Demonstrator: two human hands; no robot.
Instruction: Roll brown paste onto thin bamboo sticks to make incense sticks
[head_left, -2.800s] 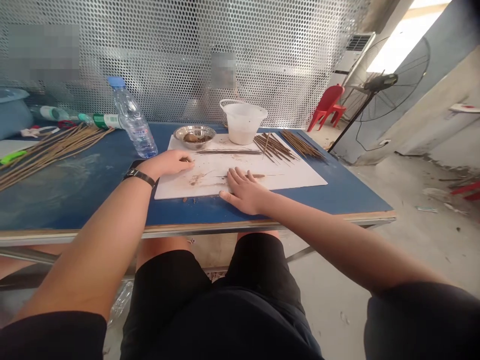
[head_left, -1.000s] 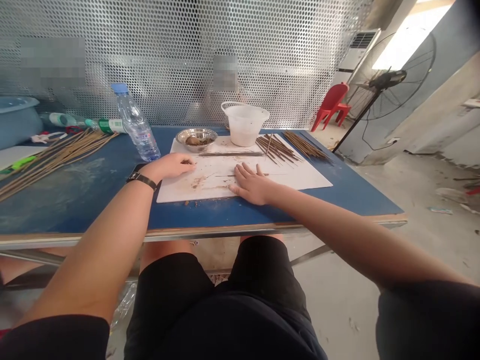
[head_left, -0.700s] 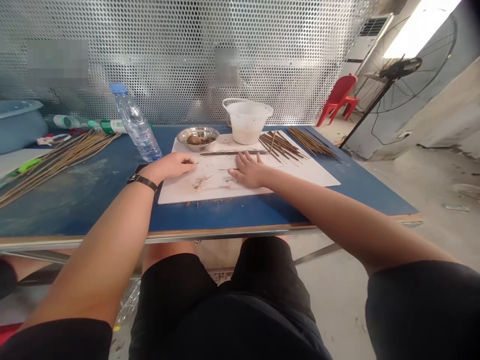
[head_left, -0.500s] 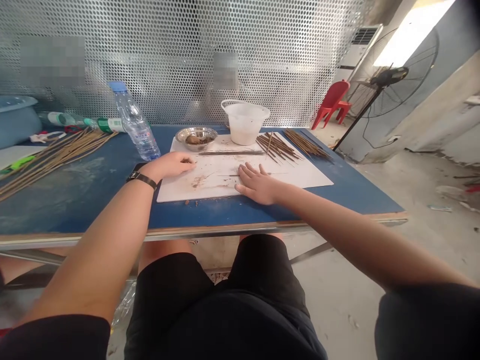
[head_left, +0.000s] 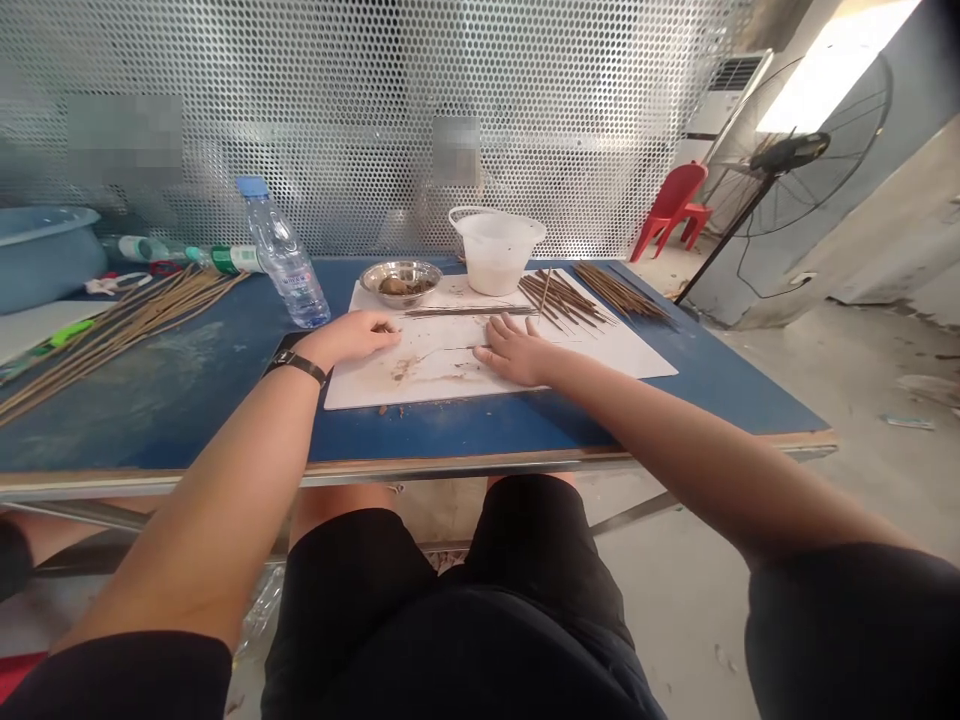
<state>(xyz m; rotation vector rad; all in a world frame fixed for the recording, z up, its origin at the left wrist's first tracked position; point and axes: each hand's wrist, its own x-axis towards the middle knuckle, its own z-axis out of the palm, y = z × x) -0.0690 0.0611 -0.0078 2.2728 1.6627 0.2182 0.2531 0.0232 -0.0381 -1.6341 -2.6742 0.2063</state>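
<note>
My left hand [head_left: 349, 338] rests on the near-left part of a white cutting board [head_left: 450, 392], its fingers curled around a small brown bit [head_left: 386, 328]. My right hand [head_left: 517, 351] lies flat with spread fingers, its fingertips at the end of a thin dark stick [head_left: 457, 349]. Brown smears and crumbs mark the board. A long dark rod [head_left: 471, 311] crosses the board's far part, near a steel bowl [head_left: 401, 283] holding a brown lump. A loose pile of thin brown sticks [head_left: 562, 302] lies beyond my right hand.
The board sits on a blue table [head_left: 150, 420] with a metal front edge. A water bottle [head_left: 283, 262], a white plastic bucket [head_left: 495, 265] and long stick bundles [head_left: 127, 330] stand or lie on it. A perforated metal screen [head_left: 337, 130] rises behind.
My right hand has slid farther up the board, away from its near edge, with its fingers spread. My left hand has stayed in place. The whole view has shifted slightly.
</note>
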